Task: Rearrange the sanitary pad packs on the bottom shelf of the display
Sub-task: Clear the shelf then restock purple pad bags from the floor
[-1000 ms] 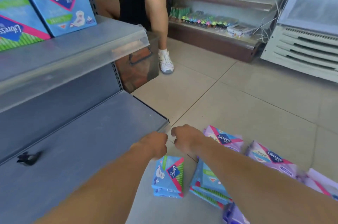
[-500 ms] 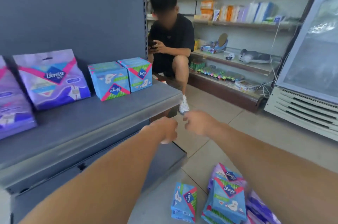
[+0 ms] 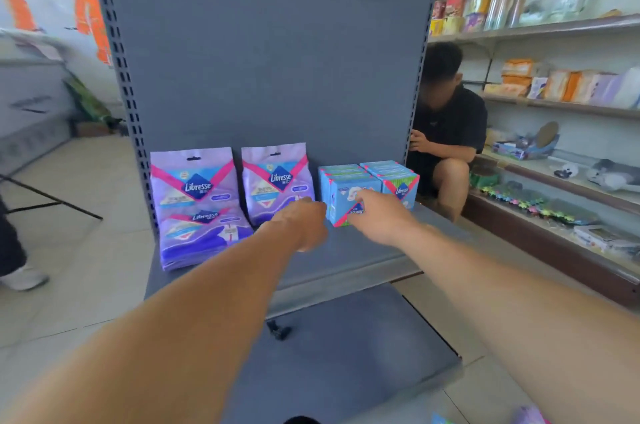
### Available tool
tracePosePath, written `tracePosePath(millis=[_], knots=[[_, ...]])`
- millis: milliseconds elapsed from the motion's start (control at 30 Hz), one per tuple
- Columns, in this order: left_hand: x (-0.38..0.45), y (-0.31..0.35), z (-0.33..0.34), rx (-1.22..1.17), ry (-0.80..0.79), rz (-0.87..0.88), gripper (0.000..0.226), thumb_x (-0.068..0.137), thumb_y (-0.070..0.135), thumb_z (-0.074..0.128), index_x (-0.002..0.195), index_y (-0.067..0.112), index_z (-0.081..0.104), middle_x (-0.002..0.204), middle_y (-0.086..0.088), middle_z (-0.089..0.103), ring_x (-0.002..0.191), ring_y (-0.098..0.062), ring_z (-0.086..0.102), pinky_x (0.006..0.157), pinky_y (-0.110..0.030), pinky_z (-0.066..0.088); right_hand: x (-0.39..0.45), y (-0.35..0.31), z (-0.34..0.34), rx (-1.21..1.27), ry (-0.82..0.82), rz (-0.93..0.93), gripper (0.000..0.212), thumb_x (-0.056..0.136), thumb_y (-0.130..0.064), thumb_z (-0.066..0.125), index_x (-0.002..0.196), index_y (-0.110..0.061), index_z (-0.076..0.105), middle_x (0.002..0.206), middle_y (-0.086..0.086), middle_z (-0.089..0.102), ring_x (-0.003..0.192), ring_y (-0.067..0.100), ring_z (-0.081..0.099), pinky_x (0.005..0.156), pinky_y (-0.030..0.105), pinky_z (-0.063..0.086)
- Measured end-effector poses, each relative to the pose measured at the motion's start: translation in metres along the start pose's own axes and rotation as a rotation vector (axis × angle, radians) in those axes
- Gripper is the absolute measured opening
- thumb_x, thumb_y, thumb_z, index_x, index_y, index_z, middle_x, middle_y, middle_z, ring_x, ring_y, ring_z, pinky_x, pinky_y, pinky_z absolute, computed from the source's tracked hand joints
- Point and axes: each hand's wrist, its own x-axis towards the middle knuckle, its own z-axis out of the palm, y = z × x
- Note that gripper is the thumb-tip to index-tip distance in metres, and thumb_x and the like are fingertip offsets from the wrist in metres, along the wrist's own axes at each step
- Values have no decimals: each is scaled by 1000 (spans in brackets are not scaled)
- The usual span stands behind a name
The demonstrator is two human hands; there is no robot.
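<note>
Two purple Libresse packs (image 3: pixel 194 181) (image 3: pixel 277 178) stand on the grey middle shelf (image 3: pixel 360 250), with another purple pack (image 3: pixel 204 236) lying in front of the left one. Blue Libresse boxes (image 3: pixel 398 181) stand in a block to their right. My left hand (image 3: pixel 304 226) hovers with curled fingers over the shelf, just before the second purple pack, and holds nothing. My right hand (image 3: pixel 377 212) stretches out, its fingertips at the front of the nearest blue box (image 3: pixel 343 195). The bottom shelf (image 3: pixel 346 361) below holds no packs.
A small black clip (image 3: pixel 278 332) lies at the back of the bottom shelf. A crouching person (image 3: pixel 446 133) sits right of the display. Stocked wall shelves (image 3: pixel 554 181) run along the right. Edges of packs on the floor (image 3: pixel 530 416) show at the bottom right.
My view has swung up from the floor packs to the middle shelf. Both hands have risen and reached forward to the packs there; the right hand's fingers have stretched out.
</note>
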Motion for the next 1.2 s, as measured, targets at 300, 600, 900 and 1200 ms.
tracePosePath(millis=[300, 600, 900, 1200], knots=[[-42, -152, 1, 47, 132, -457, 44, 92, 36, 47, 129, 12, 49, 132, -16, 47, 123, -36, 43, 98, -44, 41, 32, -94, 72, 293, -134, 12, 34, 90, -44, 56, 104, -14, 57, 111, 5, 59, 93, 24, 52, 68, 28, 37], [-28, -189, 35, -381, 51, -798, 70, 85, 51, 55, 137, 9, 35, 135, -10, 52, 123, -31, 51, 103, -36, 41, 70, -158, 135, 444, -316, 74, 60, 89, -50, 56, 131, -8, 50, 124, 10, 57, 110, 27, 56, 84, 31, 44], [-51, -186, 4, -558, 239, -725, 94, 71, 36, 80, 139, 8, 22, 128, -16, 47, 116, -36, 54, 92, -39, 47, 62, -169, 120, 613, -228, 136, 48, 82, -35, 71, 117, -9, 52, 116, 7, 62, 108, 29, 62, 87, 34, 52], [-37, -226, -9, -644, 433, -619, 73, 78, 8, 76, 131, 8, 27, 127, -14, 39, 118, -27, 51, 90, -35, 50, 103, -198, 127, 666, -114, 61, 30, 89, -22, 69, 110, -20, 47, 112, 2, 61, 102, 23, 63, 80, 35, 58]])
